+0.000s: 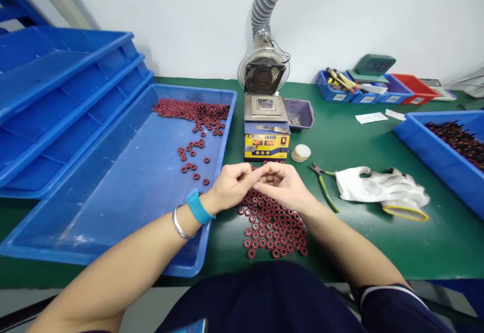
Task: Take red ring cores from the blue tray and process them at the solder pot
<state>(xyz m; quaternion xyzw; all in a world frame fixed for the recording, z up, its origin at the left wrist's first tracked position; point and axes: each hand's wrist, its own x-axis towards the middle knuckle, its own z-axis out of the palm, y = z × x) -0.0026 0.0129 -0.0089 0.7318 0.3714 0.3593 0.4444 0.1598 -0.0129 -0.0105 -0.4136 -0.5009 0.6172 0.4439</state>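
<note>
My left hand (231, 185) and my right hand (283, 184) meet fingertip to fingertip above the front of the yellow-and-blue solder pot (266, 141). Both have curled, closed fingers; whatever lies between them is hidden. Beneath and in front of them, many small red ring-shaped parts (276, 229) are spread on the green table. A blue band and a silver bangle circle my left wrist. More red rings (189, 111) are heaped at the back of the large blue tray (143, 171) to the left, with several scattered nearer its right wall.
Stacked blue trays (75, 101) stand at far left. Right of the pot are a purple bin (308, 113), a round white container (301, 153), green-handled cutters (327, 191) and white gloves (363, 184). Small bins (416, 91) line the back; a blue bin (434, 156) sits at right. A duct (268, 2) hangs above.
</note>
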